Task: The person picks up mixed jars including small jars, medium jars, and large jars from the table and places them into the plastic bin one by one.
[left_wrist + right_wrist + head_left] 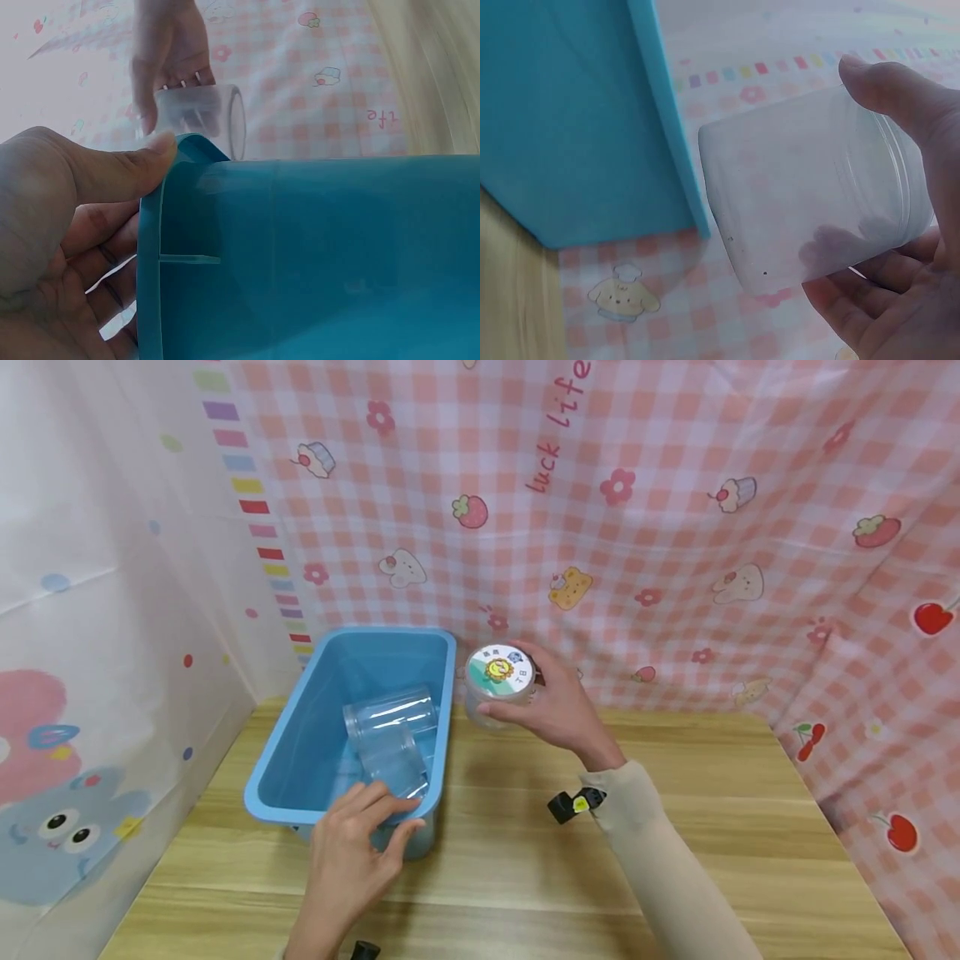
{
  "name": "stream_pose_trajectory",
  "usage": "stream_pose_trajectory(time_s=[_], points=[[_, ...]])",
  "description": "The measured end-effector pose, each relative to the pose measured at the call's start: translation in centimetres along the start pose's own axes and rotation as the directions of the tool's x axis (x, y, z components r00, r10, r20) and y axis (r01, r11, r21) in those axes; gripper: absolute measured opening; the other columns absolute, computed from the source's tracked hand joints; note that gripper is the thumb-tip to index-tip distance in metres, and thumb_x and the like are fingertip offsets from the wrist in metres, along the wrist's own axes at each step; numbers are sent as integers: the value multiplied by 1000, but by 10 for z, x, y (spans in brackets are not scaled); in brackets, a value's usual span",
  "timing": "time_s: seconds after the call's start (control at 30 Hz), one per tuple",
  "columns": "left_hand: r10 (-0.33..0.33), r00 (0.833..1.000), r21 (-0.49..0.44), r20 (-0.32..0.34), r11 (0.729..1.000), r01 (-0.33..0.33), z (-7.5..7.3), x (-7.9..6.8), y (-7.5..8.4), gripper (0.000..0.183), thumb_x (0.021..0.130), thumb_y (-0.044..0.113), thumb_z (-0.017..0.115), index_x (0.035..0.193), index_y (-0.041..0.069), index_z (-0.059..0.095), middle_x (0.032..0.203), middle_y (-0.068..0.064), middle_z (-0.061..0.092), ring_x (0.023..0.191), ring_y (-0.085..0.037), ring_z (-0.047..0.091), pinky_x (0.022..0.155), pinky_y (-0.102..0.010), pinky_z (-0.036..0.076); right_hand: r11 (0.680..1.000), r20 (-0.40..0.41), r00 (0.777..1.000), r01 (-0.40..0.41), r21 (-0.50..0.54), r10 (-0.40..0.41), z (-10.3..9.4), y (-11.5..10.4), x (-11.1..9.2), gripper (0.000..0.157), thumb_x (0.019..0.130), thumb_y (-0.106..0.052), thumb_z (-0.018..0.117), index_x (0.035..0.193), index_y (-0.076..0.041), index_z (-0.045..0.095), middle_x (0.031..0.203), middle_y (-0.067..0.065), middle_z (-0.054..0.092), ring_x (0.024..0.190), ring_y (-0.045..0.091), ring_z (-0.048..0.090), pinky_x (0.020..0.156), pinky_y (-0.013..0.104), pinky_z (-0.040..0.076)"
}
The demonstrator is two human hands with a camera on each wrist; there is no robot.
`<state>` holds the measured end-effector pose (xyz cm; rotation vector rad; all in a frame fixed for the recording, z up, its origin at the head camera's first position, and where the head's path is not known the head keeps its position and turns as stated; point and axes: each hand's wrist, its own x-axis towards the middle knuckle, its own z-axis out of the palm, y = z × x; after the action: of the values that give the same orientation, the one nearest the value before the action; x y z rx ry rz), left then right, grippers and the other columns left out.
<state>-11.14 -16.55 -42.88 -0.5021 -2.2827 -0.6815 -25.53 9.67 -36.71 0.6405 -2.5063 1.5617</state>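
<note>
My right hand [561,703] grips a clear plastic jar [780,187] near its lid end, thumb on one side and fingers on the other. In the head view its round lid [500,671] faces up, printed white and green with a yellow cartoon flower. The jar is held up just right of a blue plastic bin [288,815]. At the bin's near right corner, my left hand [348,839] pinches the rim, with the thumb outside and the fingers over the edge. Two clear plastic jars [390,713] lie on their sides inside the bin, one partly overlapping the other.
The bin stands on the left part of a wood-grain table [540,893]. Behind the table hangs a pink checked cloth [525,552] with cartoon prints; a white printed cloth [127,635] hangs at the left. A black strapped device [573,805] sits at my right wrist.
</note>
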Motion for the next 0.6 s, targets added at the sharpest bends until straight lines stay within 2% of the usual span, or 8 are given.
stream_pose_trajectory(time_s=[0.23, 0.43, 0.6], points=[[8, 1000, -9, -8, 1000, -8, 0, 0, 1, 20, 73, 21, 92, 90, 17, 81, 76, 13, 63, 66, -5, 47, 58, -13, 34, 1000, 42, 999, 22, -13, -22, 5, -18, 2, 89, 74, -41, 93, 149, -24, 48, 130, -4, 63, 116, 18, 62, 102, 48, 51], [4, 1000, -4, 0, 1000, -4, -1, 0, 0, 19, 74, 21, 92, 89, 17, 81, 75, 12, 62, 65, -5, 46, 57, -14, 35, 997, 75, 996, 52, -50, -49, 11, -31, 6, 87, 74, -45, 92, 148, -30, 48, 128, -8, 64, 115, 14, 61, 103, 45, 49], [-2, 1000, 4, 13, 1000, 2, -1, 0, 0, 19, 74, 22, 92, 89, 16, 81, 75, 11, 62, 66, -2, 45, 56, -16, 37, 993, 108, 991, 92, -73, -84, 17, -41, 11, 90, 74, -46, 91, 150, -24, 48, 127, -9, 64, 113, 12, 61, 101, 42, 50]])
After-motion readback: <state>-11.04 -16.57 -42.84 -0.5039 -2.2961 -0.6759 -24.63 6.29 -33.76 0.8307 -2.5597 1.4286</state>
